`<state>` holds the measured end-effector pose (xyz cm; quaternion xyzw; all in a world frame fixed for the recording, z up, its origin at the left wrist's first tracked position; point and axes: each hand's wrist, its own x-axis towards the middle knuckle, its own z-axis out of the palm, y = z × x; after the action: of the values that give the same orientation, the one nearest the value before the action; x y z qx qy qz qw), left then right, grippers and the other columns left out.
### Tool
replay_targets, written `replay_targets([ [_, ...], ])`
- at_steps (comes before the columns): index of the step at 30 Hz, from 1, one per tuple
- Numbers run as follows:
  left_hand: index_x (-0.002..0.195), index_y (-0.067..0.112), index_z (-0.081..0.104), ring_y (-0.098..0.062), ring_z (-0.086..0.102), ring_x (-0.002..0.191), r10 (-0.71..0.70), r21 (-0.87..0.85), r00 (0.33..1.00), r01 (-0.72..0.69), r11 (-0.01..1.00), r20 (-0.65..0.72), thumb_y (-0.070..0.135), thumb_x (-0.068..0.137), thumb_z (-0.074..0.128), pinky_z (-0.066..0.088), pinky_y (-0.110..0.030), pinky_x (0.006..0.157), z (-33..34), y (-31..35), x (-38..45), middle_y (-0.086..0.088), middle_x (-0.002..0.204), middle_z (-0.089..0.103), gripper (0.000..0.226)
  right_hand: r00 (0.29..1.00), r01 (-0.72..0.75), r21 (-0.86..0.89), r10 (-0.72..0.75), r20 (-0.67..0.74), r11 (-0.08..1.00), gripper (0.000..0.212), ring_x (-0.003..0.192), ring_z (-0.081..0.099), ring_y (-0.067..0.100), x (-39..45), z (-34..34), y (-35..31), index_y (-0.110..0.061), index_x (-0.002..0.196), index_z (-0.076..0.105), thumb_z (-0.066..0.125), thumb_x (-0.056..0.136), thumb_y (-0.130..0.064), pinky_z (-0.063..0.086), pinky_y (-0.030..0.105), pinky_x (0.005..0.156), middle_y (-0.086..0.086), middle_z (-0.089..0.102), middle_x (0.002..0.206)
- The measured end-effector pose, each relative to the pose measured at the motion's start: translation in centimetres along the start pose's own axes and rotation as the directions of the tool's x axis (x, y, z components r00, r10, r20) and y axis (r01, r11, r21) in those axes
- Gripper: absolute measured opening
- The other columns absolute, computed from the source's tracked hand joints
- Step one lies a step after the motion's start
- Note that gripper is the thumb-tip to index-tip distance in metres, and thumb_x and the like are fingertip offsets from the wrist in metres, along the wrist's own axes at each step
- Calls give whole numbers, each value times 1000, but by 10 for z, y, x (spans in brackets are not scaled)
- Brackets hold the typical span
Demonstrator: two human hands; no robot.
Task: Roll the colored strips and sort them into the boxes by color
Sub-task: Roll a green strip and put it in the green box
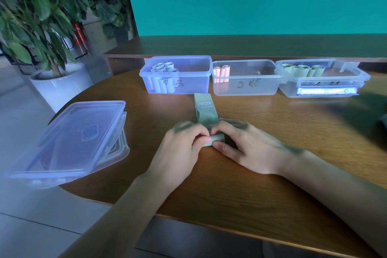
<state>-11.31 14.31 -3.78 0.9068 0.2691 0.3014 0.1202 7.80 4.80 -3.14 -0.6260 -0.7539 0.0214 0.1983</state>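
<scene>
My fingers (201, 132) cover most of the roll on the green strip (206, 111), so I can't tell how tight it's wound or how many turns. The small label print on the strip is too tiny to read. Both forearms are cut off by the bottom edge. Handwriting on the box fronts is smudgy: the blue box (188, 88) and mid box (247, 90) marks are illegible to me, and the right box (322, 90) mark sits half behind glare. Can't count rolls in any box, since they overlap. Lidded tub (69, 140) at left is blurred and its contents are unclear. There's a dark object at the right edge (382, 120), cut off, no ID. The plant (39, 12) runs out of frame at top-left.
</scene>
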Motion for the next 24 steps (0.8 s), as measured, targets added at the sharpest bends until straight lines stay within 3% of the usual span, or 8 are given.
replay_targets([
  [3,101,22,74,-6,58,90,11,3,1000,-11,1000,-2,29,98,62,50,-23,80,0,-1,1,6,99,68,14,1000,-16,-15,15,-8,1000,29,112,49,-1,-1,0,1,-28,131,50,46,105,-42,42,26,98,-13,58,123],
  [5,108,25,73,-5,56,96,-20,3,999,20,1000,26,36,97,60,45,-18,84,-1,-1,0,9,106,66,20,999,-35,-69,36,10,997,35,141,38,5,-2,2,3,-31,136,49,41,106,-47,35,34,113,-11,59,135],
  [7,115,29,71,-3,52,101,-72,0,996,72,997,48,44,95,61,39,-15,87,-1,-2,-1,13,114,60,27,998,-59,-98,62,26,993,40,149,25,5,-1,3,4,-33,140,49,37,105,-49,28,35,118,-13,55,143],
  [14,120,25,72,0,46,101,-92,-14,995,93,996,43,40,97,60,37,-15,91,0,-5,2,12,115,51,30,996,-86,27,85,13,996,44,145,27,3,4,4,10,-33,136,58,37,103,-53,29,40,121,-18,52,143],
  [20,118,21,74,0,47,98,-57,-5,997,57,998,51,35,98,60,36,-12,89,1,-8,7,11,113,54,28,998,-60,41,61,-15,997,40,125,41,6,8,4,11,-28,127,65,41,103,-49,39,36,111,-15,55,129],
  [24,114,22,74,-4,53,100,-41,-41,998,43,998,58,32,97,62,45,-21,92,2,-10,9,9,113,62,23,998,-58,34,58,-8,998,41,123,48,7,8,5,11,-29,126,64,38,103,-50,41,37,109,-13,57,125],
])
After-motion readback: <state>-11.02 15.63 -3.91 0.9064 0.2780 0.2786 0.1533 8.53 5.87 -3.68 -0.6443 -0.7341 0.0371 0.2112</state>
